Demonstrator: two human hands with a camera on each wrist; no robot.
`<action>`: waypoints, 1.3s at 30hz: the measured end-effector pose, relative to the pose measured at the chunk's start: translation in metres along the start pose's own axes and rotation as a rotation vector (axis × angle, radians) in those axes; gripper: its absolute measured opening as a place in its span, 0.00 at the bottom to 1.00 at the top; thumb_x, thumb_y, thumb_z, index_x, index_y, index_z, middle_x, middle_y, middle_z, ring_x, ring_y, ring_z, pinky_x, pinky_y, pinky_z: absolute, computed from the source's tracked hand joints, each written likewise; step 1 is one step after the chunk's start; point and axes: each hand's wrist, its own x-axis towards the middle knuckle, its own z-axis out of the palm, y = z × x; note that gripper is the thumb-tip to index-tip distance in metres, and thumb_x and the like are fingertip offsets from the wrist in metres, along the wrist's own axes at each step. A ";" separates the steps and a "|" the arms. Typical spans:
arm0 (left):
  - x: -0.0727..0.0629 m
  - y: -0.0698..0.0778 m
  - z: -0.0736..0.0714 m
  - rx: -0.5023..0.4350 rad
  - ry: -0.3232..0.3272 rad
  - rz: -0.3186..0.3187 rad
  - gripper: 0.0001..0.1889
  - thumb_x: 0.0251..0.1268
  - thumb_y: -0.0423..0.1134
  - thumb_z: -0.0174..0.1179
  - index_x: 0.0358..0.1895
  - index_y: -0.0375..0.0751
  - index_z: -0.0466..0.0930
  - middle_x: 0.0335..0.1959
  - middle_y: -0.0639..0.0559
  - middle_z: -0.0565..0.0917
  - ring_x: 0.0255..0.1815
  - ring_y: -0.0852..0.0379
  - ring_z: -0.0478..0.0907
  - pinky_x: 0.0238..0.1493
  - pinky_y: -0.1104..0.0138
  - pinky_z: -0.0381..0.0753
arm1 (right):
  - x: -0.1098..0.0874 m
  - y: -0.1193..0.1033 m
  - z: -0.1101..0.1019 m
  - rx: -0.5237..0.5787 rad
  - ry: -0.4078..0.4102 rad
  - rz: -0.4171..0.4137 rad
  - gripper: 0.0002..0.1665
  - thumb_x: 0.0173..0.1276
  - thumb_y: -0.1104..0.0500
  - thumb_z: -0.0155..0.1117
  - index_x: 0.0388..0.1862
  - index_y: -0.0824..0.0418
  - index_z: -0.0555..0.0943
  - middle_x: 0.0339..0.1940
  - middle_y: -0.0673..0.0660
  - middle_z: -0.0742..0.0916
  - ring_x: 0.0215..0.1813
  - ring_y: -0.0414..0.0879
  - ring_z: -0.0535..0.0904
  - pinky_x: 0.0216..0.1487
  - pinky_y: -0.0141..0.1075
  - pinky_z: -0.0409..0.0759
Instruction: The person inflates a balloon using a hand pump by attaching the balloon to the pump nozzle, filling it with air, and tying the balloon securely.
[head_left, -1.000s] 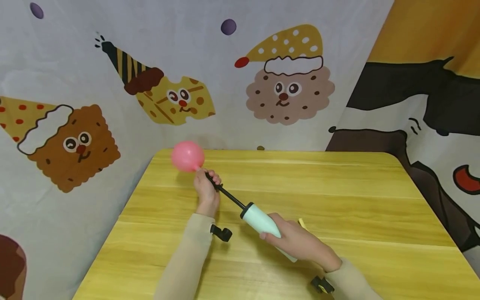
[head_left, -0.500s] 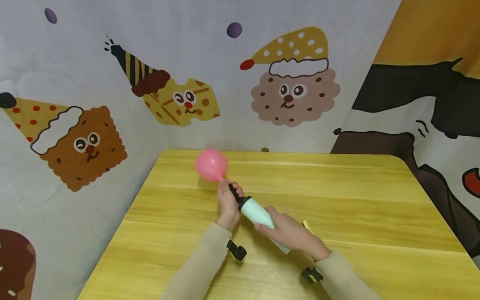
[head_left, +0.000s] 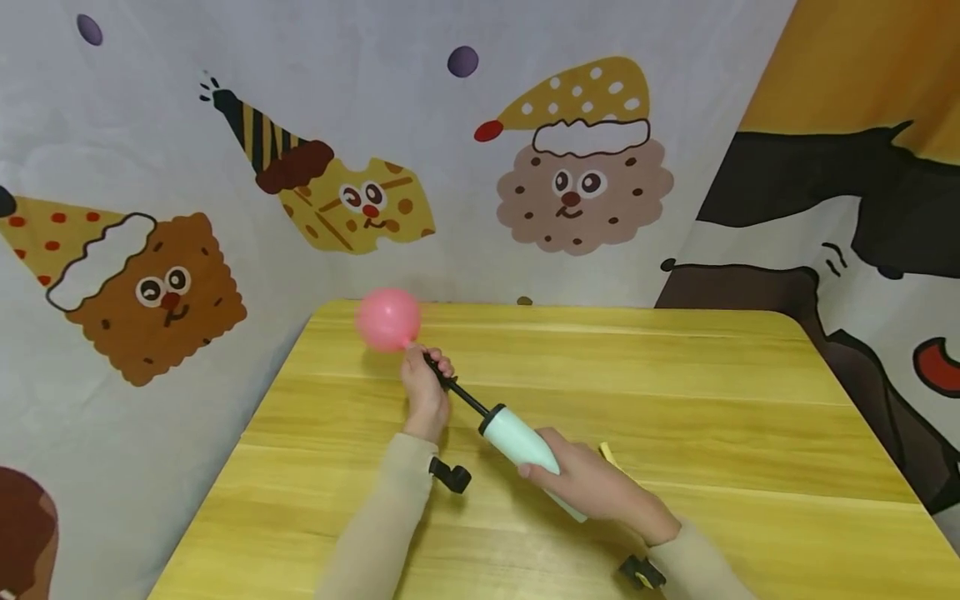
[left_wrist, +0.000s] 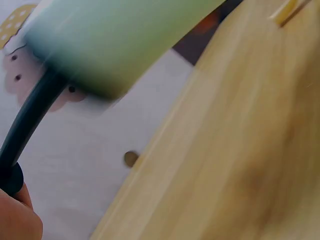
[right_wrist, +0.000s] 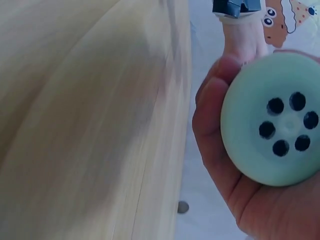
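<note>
A round pink balloon, partly inflated, sits at the nozzle end of a balloon pump near the table's far left. My left hand grips the pump's black handle end and the balloon's neck, which its fingers partly hide. The black rod shows drawn out between that hand and the mint-green pump barrel. My right hand holds the barrel with its fingers wrapped round it. In the right wrist view, the barrel's round end shows several dark holes, with right-hand fingers curled along its side.
A small yellow stick-like thing lies on the wooden table just beyond my right hand. A cloth with cartoon biscuits hangs behind the table. Black camera mounts sit on both wrists.
Half a second ago the barrel was pushed up to my left hand, hiding the rod. Now the hands are farther apart and the rod is out again; left hand and balloon shifted left.
</note>
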 end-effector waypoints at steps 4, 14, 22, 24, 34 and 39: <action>0.007 0.009 -0.003 -0.018 0.013 0.020 0.17 0.89 0.47 0.37 0.36 0.44 0.63 0.23 0.54 0.70 0.17 0.63 0.66 0.18 0.75 0.66 | -0.010 0.004 -0.007 -0.007 -0.037 -0.042 0.39 0.79 0.38 0.58 0.74 0.63 0.66 0.40 0.53 0.85 0.29 0.41 0.82 0.26 0.37 0.82; -0.014 -0.014 0.002 -0.004 -0.024 -0.019 0.17 0.89 0.47 0.35 0.36 0.44 0.63 0.23 0.55 0.69 0.17 0.64 0.65 0.19 0.76 0.66 | 0.004 0.000 -0.002 -0.066 0.015 -0.040 0.40 0.77 0.36 0.59 0.71 0.65 0.69 0.36 0.53 0.83 0.28 0.40 0.80 0.24 0.36 0.81; -0.036 -0.029 0.008 0.039 -0.061 -0.120 0.17 0.89 0.48 0.37 0.36 0.45 0.64 0.23 0.56 0.70 0.19 0.64 0.66 0.21 0.75 0.68 | 0.022 -0.008 -0.001 -0.005 0.027 -0.033 0.38 0.77 0.37 0.60 0.67 0.67 0.70 0.30 0.54 0.82 0.25 0.43 0.80 0.21 0.39 0.80; -0.033 -0.029 0.007 0.040 -0.065 -0.115 0.17 0.88 0.49 0.38 0.36 0.45 0.64 0.23 0.56 0.70 0.18 0.64 0.66 0.21 0.76 0.67 | 0.025 -0.009 0.002 0.007 0.026 -0.036 0.38 0.77 0.37 0.59 0.67 0.67 0.70 0.31 0.53 0.83 0.25 0.43 0.80 0.21 0.39 0.81; 0.005 -0.004 -0.005 -0.012 -0.016 -0.026 0.18 0.88 0.48 0.37 0.35 0.44 0.63 0.22 0.55 0.69 0.17 0.64 0.65 0.18 0.76 0.66 | 0.007 -0.005 0.004 -0.007 0.010 0.001 0.41 0.77 0.36 0.58 0.73 0.64 0.68 0.38 0.55 0.86 0.29 0.41 0.81 0.26 0.38 0.81; 0.017 0.009 -0.012 -0.067 0.034 0.014 0.17 0.88 0.46 0.39 0.34 0.44 0.63 0.21 0.54 0.69 0.16 0.64 0.64 0.17 0.76 0.65 | -0.006 -0.003 -0.002 -0.053 -0.013 -0.039 0.40 0.78 0.36 0.58 0.73 0.64 0.68 0.41 0.55 0.85 0.30 0.39 0.80 0.28 0.36 0.81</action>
